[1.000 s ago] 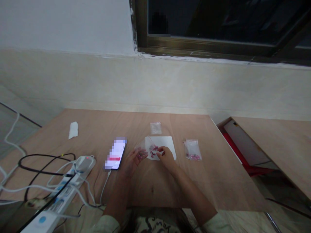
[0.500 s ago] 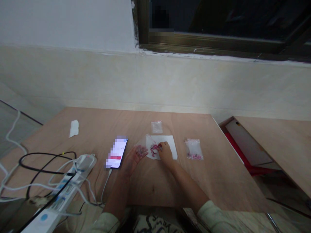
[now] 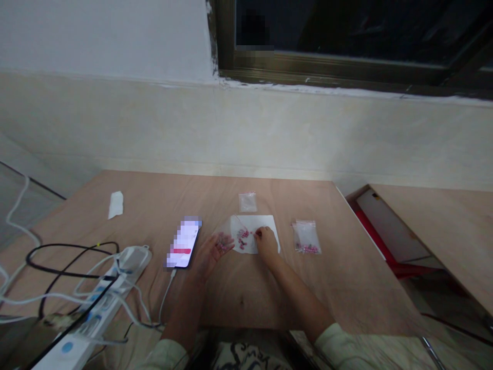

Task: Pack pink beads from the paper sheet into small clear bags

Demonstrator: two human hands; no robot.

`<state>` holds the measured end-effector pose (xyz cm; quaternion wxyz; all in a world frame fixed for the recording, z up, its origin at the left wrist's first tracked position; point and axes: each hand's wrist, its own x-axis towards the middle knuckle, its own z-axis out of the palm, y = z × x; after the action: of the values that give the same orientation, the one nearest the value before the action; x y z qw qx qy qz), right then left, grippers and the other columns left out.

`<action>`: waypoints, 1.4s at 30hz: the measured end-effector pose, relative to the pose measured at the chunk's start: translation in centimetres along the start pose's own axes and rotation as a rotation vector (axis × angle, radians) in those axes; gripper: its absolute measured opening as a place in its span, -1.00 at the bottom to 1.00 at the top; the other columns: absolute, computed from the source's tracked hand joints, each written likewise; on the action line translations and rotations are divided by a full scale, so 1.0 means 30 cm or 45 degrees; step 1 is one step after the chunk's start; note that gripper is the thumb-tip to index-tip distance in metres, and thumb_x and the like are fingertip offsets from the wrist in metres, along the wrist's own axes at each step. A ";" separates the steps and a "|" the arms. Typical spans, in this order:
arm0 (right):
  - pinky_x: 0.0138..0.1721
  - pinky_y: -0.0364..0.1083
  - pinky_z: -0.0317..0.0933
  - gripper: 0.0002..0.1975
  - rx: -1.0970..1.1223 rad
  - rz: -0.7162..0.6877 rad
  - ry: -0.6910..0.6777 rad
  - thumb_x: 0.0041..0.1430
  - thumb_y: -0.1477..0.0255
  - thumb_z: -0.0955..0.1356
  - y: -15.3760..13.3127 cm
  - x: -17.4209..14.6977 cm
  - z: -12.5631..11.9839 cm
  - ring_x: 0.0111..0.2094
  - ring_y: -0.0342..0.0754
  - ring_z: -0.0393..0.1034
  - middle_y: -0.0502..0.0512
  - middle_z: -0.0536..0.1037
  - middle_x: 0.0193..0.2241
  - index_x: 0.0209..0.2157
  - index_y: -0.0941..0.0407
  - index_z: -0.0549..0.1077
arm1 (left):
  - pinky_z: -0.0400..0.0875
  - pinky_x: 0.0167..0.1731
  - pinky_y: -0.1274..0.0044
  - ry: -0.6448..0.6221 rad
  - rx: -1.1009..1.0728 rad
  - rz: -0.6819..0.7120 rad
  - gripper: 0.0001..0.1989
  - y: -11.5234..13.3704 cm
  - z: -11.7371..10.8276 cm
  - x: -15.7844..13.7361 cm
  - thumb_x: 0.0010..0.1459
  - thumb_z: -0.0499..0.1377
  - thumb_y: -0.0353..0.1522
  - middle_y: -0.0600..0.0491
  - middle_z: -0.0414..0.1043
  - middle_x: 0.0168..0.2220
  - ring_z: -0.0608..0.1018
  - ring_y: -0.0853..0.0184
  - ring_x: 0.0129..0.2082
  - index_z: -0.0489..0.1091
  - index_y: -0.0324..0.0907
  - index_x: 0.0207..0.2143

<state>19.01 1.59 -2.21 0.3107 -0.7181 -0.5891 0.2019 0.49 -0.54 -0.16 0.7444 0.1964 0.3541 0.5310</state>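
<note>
Small pink and dark red beads lie in a loose cluster on a sheet of white paper at the table's middle. To their left, my left hand is turned palm up with its fingers curled at a clear plastic bag, whose edge reaches over the paper. My right hand rests on the paper's right side, thumb and fingers pinched together just right of the beads. Whatever is between those fingertips is too small to make out. One red speck lies close to them.
A zip bag of pink beads lies to the right, and another clear zip bag behind the paper. A phone on a charging cable is at left. Beyond it are a power strip with tangled cables and a white scrap.
My right hand has drawn back slightly to the right, away from the beads, uncovering more of them. The left hand stays almost in place.
</note>
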 end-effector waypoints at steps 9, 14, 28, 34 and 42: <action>-0.46 -0.17 0.10 -0.84 0.528 -0.046 -0.163 -0.07 0.34 0.29 -0.122 0.034 -0.148 -0.54 -0.17 0.20 0.02 0.46 -0.49 -0.48 0.14 0.42 | 0.40 -0.24 0.38 -0.071 0.069 -0.038 -0.88 -0.024 0.002 0.000 -0.05 0.18 -0.43 0.00 0.51 -0.40 0.53 0.29 -0.35 0.36 -0.25 -0.38; -0.40 -0.15 0.12 -0.85 0.473 -0.129 -0.241 -0.10 0.37 0.32 -0.150 0.019 -0.143 -0.47 -0.16 0.22 0.06 0.46 -0.43 -0.45 0.15 0.44 | 0.39 -0.25 0.38 -0.112 0.035 -0.041 -0.87 -0.029 0.013 -0.002 -0.04 0.18 -0.43 0.00 0.51 -0.40 0.53 0.28 -0.35 0.37 -0.26 -0.36; -0.27 -0.11 0.14 -0.84 0.181 -0.067 -0.140 -0.17 0.52 0.33 0.005 0.033 -0.001 -0.33 -0.08 0.27 0.13 0.43 -0.39 -0.42 0.19 0.43 | 0.35 -0.18 0.32 -0.128 -0.083 0.024 -0.88 -0.024 0.017 0.000 0.00 0.15 -0.41 -0.02 0.51 -0.36 0.52 0.26 -0.31 0.37 -0.26 -0.36; -0.26 -0.14 0.12 -0.88 -0.014 -0.122 -0.171 -0.10 0.54 0.29 0.026 0.026 0.042 -0.30 -0.09 0.26 0.14 0.40 -0.37 -0.43 0.19 0.42 | 0.32 -0.14 0.30 -0.140 -0.078 -0.005 -0.81 -0.018 0.018 0.004 0.02 0.13 -0.32 -0.04 0.49 -0.31 0.51 0.23 -0.25 0.37 -0.24 -0.32; -0.34 -0.13 0.14 -0.90 0.093 -0.039 -0.125 -0.07 0.53 0.26 0.024 0.043 0.008 -0.40 -0.09 0.28 0.13 0.45 -0.45 -0.48 0.18 0.41 | 0.32 -0.15 0.30 -0.149 -0.065 -0.027 -0.83 -0.012 0.027 -0.001 0.05 0.10 -0.37 -0.05 0.50 -0.30 0.51 0.22 -0.24 0.37 -0.24 -0.28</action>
<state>19.66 2.83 -2.79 0.3103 -0.6865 -0.6067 0.2535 1.31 -0.63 0.16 0.7743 0.2043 0.2985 0.5194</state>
